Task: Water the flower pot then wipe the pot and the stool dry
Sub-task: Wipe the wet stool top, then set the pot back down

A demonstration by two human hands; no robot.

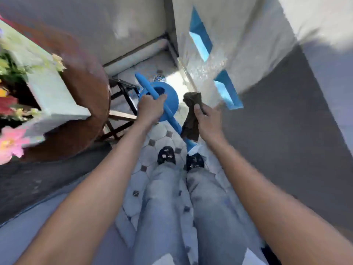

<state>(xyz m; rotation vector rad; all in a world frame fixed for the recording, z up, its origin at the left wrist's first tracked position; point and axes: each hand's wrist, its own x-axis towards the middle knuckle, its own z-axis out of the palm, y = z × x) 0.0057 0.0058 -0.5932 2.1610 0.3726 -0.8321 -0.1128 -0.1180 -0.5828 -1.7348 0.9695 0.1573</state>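
My left hand (150, 109) grips the top handle of a blue watering can (170, 98), held in the air over the tiled floor. Its long blue tube runs down to the right past my right hand. My right hand (207, 119) is shut on a dark brown cloth (192, 115) that hangs down from my fingers. At the left, a pale square flower pot (51, 92) with pink, red and yellow flowers (9, 142) stands on a round brown wooden stool (89, 88). The frame is blurred by motion.
The stool's dark folding legs (124, 96) stand just left of the watering can. A white wall with blue-edged openings (202, 37) rises on the right. My jeans and dark shoes (166, 155) are over white hexagon floor tiles. A drain (159, 77) sits in the far floor corner.
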